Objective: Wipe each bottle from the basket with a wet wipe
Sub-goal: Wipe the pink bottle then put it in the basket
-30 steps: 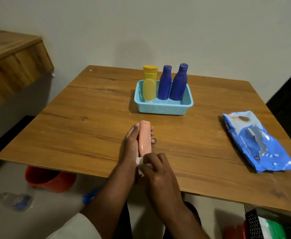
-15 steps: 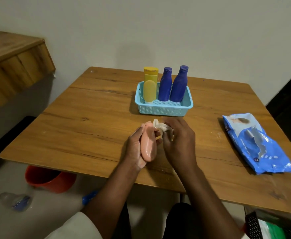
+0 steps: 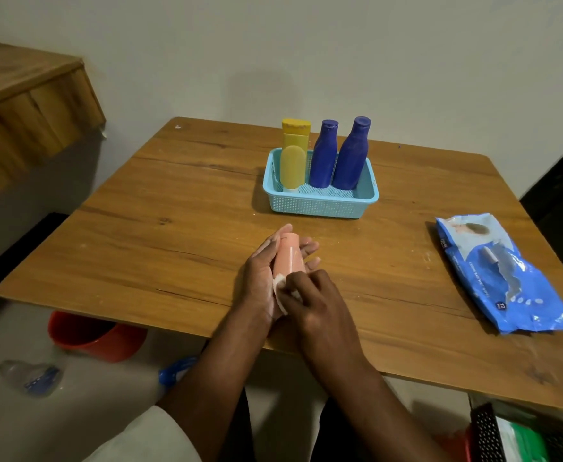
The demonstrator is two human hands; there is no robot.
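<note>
Across left hand (image 3: pixel 266 271) palm, pink bottle (image 3: pixel 288 256), right hand (image 3: pixel 310 301) wiping

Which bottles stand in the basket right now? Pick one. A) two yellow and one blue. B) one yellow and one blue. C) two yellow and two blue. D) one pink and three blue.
C: the light blue basket holds two yellow bottles and two blue bottles; the pink bottle is out, in the left hand.
</note>
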